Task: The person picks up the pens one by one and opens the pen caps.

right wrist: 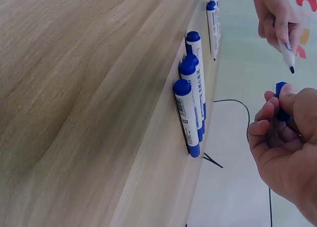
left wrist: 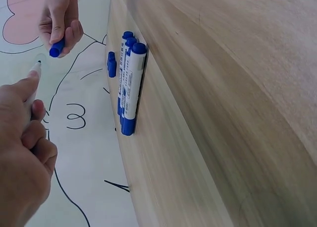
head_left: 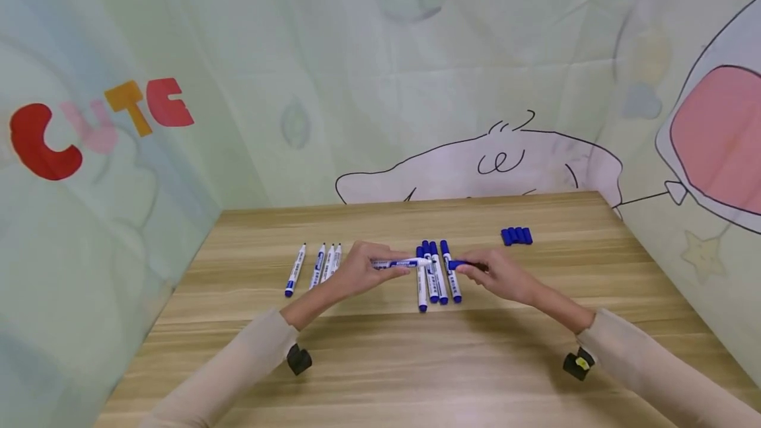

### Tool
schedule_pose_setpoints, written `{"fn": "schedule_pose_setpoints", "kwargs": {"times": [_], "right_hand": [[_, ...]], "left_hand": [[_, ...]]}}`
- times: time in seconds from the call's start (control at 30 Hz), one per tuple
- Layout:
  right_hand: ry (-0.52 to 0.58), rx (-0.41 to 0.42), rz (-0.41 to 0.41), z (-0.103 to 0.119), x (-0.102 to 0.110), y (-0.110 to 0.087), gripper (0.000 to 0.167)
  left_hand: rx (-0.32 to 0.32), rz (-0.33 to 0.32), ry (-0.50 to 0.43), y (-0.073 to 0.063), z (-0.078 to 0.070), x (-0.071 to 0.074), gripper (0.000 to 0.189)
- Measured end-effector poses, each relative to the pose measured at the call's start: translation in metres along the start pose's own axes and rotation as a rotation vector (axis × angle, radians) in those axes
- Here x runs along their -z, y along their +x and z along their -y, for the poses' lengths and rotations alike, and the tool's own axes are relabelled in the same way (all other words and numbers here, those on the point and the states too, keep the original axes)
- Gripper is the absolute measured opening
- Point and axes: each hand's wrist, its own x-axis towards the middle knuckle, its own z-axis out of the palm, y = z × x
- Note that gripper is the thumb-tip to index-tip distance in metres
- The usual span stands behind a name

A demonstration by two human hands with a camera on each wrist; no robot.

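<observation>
My left hand [head_left: 366, 268] grips an uncapped white marker [head_left: 401, 263], its dark tip pointing right. Facing it, my right hand [head_left: 498, 273] pinches a blue marker cap [head_left: 456, 264] between thumb and fingers. A small gap separates tip and cap; in the right wrist view the bare tip [right wrist: 291, 69] is apart from the cap [right wrist: 281, 102]. Beneath the hands, several capped markers [head_left: 438, 276] lie side by side on the table. Left of them are several uncapped markers [head_left: 295, 271] with tips pointing away, some partly hidden behind my left hand.
Several loose blue caps [head_left: 516, 236] lie in a row at the right rear of the wooden table [head_left: 380, 362]. A printed cloth backdrop [head_left: 285, 51] rises behind the table and along both its sides.
</observation>
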Motion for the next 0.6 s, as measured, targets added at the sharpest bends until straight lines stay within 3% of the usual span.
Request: {"fn": "schedule_pose_setpoints", "kwargs": {"times": [0.2, 0.37, 0.6], "right_hand": [[0.003, 0.021, -0.026, -0.001, -0.005, 0.000, 0.016], [0.032, -0.024, -0.013, 0.000, -0.009, -0.002, 0.020], [0.081, -0.068, 0.013, 0.000, -0.012, -0.004, 0.023]], "left_hand": [[0.036, -0.002, -0.051, -0.001, 0.001, 0.000, 0.026], [0.070, -0.002, -0.098, -0.002, 0.001, 0.001, 0.026], [0.129, -0.006, -0.054, -0.004, -0.001, 0.002, 0.036]]}}
